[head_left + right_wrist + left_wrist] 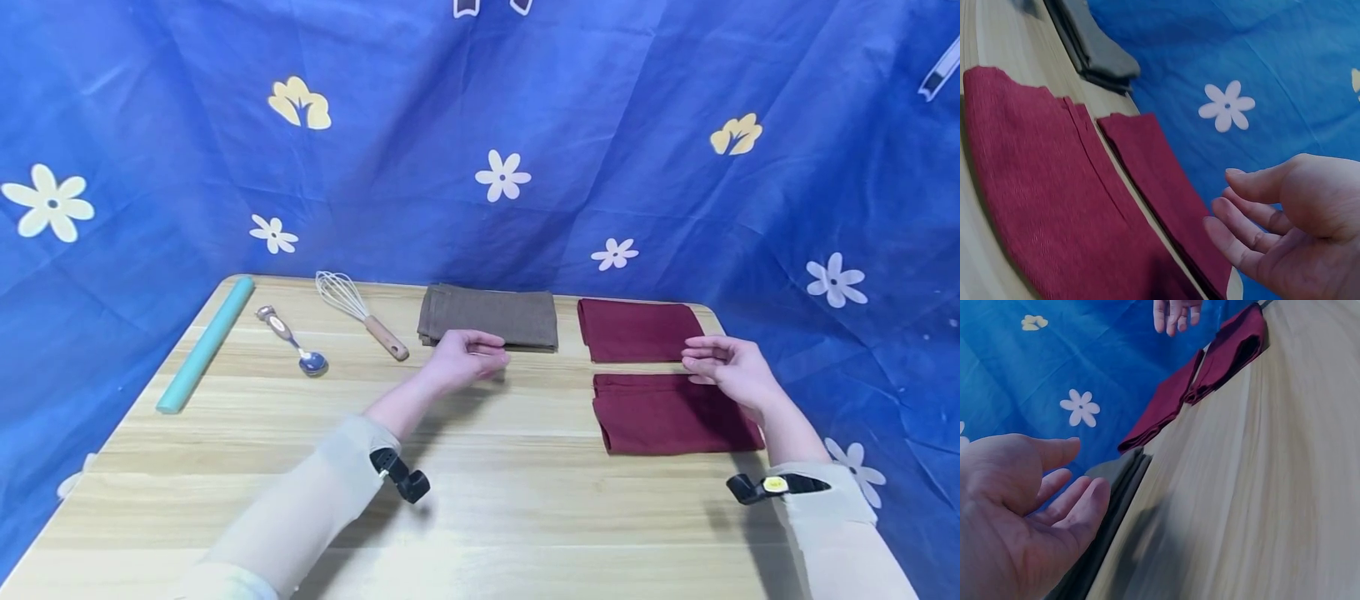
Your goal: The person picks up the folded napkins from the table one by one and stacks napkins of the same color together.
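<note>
Head view. Light wooden table (480, 500) in front of a blue cloth backdrop with white and yellow flowers (525, 125). Far edge, from left to right: long pale-green cylindrical roll (206, 343); metal spoon with a patterned handle (294, 341); wire whisk with a wooden handle (362, 314); folded brown cloth (491, 317); folded dark-red cloth, far one (636, 330). Nearer, at right: second folded dark-red cloth, near one (671, 414), just beside the far one with a strip of table between. Left hand (468, 358) hovers at the near edge of the brown cloth, fingers loosely curled, holding nothing. Right hand (727, 365) hovers over the gap between the two red cloths at their right end, fingers relaxed, holding nothing. Both forearms in pale sleeves.

Left wrist view. Left hand (1022, 512) palm up, fingers relaxed, empty; brown cloth (1110, 512) just beyond the fingertips, contact not discernible. Both red cloths lie further along the table edge; right hand (1175, 312) above them.

Right wrist view. Right hand (1291, 225) fingers slack, empty, above the right end of the far red cloth (1160, 181); near red cloth (1041, 187) beside it; brown cloth (1094, 47) beyond.
</note>
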`<action>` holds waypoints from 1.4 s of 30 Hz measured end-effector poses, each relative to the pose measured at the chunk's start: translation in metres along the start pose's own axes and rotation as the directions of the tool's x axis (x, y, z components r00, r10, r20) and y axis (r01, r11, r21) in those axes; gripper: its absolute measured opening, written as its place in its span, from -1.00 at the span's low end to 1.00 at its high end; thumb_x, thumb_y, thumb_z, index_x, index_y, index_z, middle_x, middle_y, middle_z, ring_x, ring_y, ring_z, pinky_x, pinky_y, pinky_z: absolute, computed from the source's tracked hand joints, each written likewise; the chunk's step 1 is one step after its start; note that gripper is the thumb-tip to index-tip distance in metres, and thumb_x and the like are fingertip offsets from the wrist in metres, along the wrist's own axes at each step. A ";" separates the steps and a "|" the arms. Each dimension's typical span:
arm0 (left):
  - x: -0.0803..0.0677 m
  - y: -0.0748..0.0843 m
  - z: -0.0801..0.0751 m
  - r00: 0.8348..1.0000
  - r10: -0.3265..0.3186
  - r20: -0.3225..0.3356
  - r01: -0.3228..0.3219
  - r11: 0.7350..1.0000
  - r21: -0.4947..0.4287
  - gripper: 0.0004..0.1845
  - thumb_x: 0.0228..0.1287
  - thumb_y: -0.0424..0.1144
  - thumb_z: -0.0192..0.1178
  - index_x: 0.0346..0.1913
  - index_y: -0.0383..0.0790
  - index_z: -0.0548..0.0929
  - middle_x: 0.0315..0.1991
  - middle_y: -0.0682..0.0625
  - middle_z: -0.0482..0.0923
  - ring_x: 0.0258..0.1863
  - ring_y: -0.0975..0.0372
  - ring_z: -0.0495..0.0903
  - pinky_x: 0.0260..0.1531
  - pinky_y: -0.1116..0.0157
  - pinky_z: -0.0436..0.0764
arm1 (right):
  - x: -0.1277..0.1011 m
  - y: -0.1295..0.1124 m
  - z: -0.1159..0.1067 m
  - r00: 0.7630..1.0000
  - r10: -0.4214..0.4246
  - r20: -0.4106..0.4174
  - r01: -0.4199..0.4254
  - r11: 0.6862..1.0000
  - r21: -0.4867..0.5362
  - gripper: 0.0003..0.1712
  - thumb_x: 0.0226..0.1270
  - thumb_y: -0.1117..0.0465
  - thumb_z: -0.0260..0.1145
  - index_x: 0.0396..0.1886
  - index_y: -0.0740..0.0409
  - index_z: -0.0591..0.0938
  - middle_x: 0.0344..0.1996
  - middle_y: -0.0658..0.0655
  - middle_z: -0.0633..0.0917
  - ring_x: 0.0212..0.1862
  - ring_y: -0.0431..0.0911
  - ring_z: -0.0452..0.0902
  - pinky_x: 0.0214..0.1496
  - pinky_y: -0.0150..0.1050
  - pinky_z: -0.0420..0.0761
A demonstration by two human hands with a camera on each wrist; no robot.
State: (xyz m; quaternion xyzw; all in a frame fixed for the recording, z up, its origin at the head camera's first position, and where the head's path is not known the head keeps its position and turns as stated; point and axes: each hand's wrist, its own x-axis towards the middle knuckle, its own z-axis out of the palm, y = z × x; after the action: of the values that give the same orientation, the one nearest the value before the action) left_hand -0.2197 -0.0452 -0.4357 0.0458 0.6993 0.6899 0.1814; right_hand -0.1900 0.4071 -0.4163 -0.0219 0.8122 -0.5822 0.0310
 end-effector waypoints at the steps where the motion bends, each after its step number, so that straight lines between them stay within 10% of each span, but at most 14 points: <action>1: 0.001 0.000 0.003 1.000 0.000 0.008 0.000 1.000 0.000 -0.54 0.33 -0.53 0.40 0.26 -0.57 0.59 0.02 -0.34 0.73 0.08 -0.22 0.71 0.08 0.00 0.73 | -0.001 0.002 -0.003 1.000 0.005 -0.003 -0.005 1.000 -0.003 -0.61 0.46 0.44 0.41 0.20 0.46 0.56 -0.18 -0.10 0.81 -0.15 -0.26 0.78 -0.13 -0.17 0.81; 31: 0.010 -0.035 0.099 0.991 -0.076 0.112 0.084 0.994 -0.072 -0.47 0.29 -0.52 0.43 0.30 -0.56 0.56 -0.04 -0.27 0.74 -0.06 -0.09 0.78 -0.13 0.12 0.81 | -0.031 0.055 -0.043 0.988 0.049 -0.144 -0.074 0.981 -0.178 -0.42 0.46 0.38 0.44 0.29 0.67 0.45 -0.14 -0.09 0.82 -0.20 -0.30 0.77 -0.23 -0.33 0.78; 42: 0.008 -0.036 0.137 0.981 -0.121 0.149 0.133 0.989 -0.067 -0.44 0.29 -0.51 0.45 0.31 -0.60 0.52 -0.10 -0.23 0.75 -0.11 0.01 0.79 -0.13 0.13 0.81 | -0.035 0.072 -0.049 0.983 -0.014 -0.181 -0.063 0.911 -0.408 -0.54 0.37 0.43 0.47 0.15 0.65 0.59 -0.02 0.54 0.72 -0.29 -0.47 0.61 -0.30 -0.58 0.60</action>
State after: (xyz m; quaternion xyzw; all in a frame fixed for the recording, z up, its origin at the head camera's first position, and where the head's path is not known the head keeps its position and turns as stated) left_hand -0.1768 0.0857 -0.4702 0.0441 0.6588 0.6980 0.2770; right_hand -0.1584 0.4787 -0.4679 0.0351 0.9162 -0.3972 -0.0406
